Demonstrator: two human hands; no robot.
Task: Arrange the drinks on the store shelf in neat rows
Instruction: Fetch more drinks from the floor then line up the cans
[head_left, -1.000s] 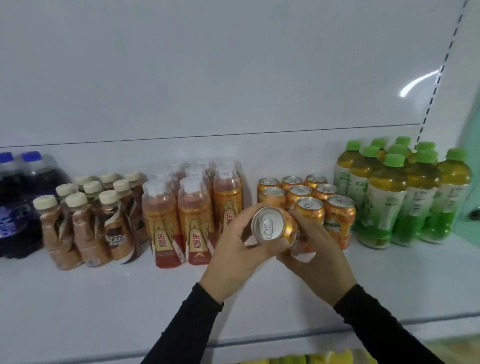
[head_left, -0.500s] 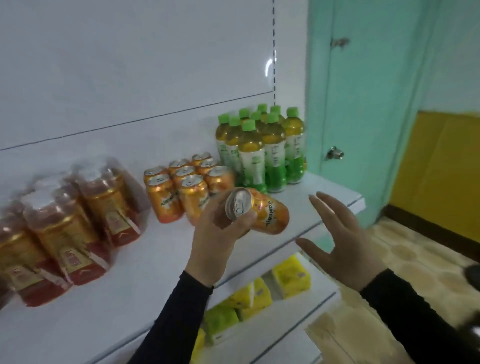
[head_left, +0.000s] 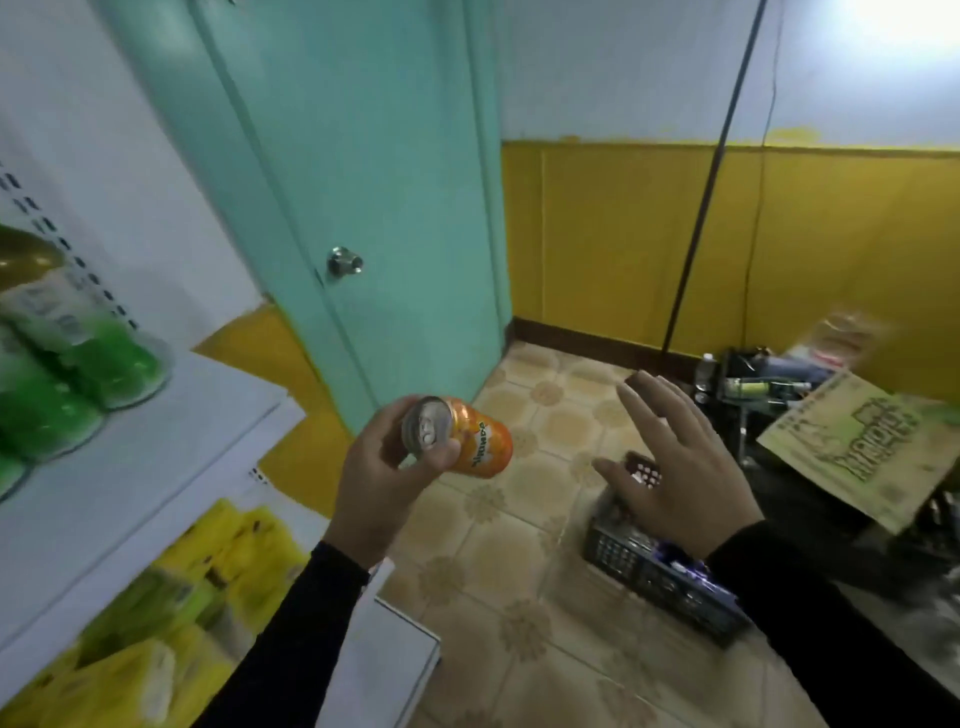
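The left hand (head_left: 382, 478) has its grip closed round an orange can (head_left: 460, 435), tilted with its top toward the camera; green-labelled bottles (head_left: 67, 374) stand on the shelf (head_left: 171, 415) at nine o'clock. The right hand (head_left: 680, 467), at three o'clock, spreads open, holding nothing, above a dark crate (head_left: 660, 571).

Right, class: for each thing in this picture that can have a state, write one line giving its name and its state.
orange can: unopened, tilted on its side, gripped in the left hand.
right hand: open, fingers spread, holding nothing.
door: closed.
green bottles: standing on the shelf.
black basket: on the floor.
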